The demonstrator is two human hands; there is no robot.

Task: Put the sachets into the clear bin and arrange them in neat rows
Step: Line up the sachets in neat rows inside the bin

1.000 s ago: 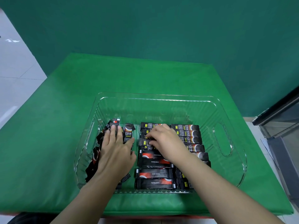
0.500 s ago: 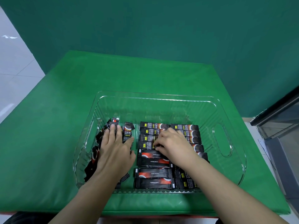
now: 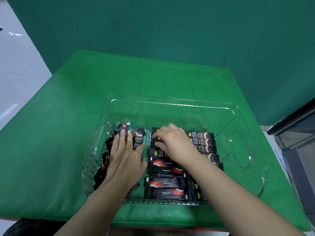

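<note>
— Dozens of slim black foil sachets (image 3: 166, 184) lie in the clear ribbed plastic bin (image 3: 170, 106). Heavy?
— Likely light, slippery. Left hand (image 3: 124, 160) presses flat; right hand (image 3: 173, 142) curls, nudging ends. Pinch the edges.

Recording studio setup: green backdrop (image 3: 170, 31) behind green-covered table (image 3: 68, 99).

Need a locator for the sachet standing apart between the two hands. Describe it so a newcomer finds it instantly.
Start at the clear bin on the green table. Between the left hand and right hand lies one lone sachet, lengthwise away from the viewer, unlike the crosswise rows at right.
</note>
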